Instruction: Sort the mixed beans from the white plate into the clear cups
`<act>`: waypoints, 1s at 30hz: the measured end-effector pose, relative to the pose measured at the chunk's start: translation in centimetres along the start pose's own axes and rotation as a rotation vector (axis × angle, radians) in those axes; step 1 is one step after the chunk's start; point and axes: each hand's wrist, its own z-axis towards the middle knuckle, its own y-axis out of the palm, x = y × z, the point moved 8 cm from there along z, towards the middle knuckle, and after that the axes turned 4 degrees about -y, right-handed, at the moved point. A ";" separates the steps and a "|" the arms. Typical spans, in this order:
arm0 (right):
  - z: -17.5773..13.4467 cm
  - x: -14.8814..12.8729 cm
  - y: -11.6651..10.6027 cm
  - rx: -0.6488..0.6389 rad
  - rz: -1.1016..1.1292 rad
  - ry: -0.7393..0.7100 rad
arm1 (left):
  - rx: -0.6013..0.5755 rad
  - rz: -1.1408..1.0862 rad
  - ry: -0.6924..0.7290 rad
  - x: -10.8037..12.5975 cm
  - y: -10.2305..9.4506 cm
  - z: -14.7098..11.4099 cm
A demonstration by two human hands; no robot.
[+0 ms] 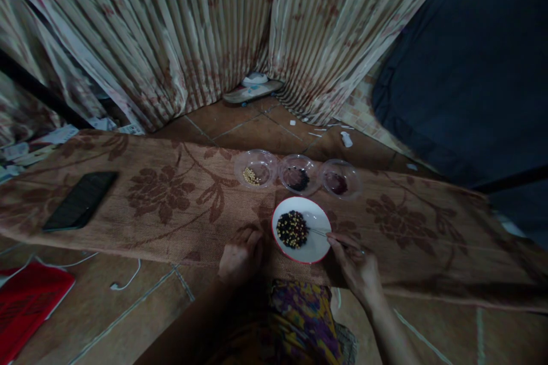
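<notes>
A white bowl with a red rim [319, 252] stands in front of me on the cloth-covered bench. Mixed dark and pale yellow beans [292, 229] are heaped in its left half. My right hand [357, 265], at the bowl's right edge, is closed on thin metal tweezers [317, 232], whose tips reach the beans. My left hand [242, 254] rests on the cloth left of the bowl, its fingers curled in. Behind the bowl, three clear plastic bowls sit in a row: one with yellow beans [250, 176], one with black beans [302, 179], one with dark red beans [339, 184].
A dark phone [80, 201] lies on the left part of the patterned cloth [192, 205]. Beyond the bench, a skateboard [252, 92] and white scraps [346, 139] are on the tiled floor by the curtains [205, 28]. A red bag [32, 302] and white cable [128, 282] lie lower left.
</notes>
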 end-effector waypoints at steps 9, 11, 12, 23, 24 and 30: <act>0.3 -0.7 0.5 -0.064 -0.003 -0.026 | -0.021 -0.005 -0.012 0.0 0.1 0.0; 0.3 -0.7 0.7 -0.076 -0.005 -0.027 | -0.019 -0.008 -0.013 0.0 0.1 -0.1; 0.3 -0.8 0.7 -0.080 -0.006 -0.029 | -0.015 -0.009 -0.012 0.0 0.0 -0.1; 0.1 -0.6 0.7 -0.083 -0.003 -0.032 | -0.010 0.003 -0.004 0.0 0.1 -0.1; 0.1 -0.6 0.7 -0.081 -0.008 -0.031 | -0.008 0.001 -0.004 0.0 0.0 0.0; 0.0 -0.6 0.7 -0.072 -0.014 -0.034 | 0.001 0.014 -0.010 0.0 0.0 0.0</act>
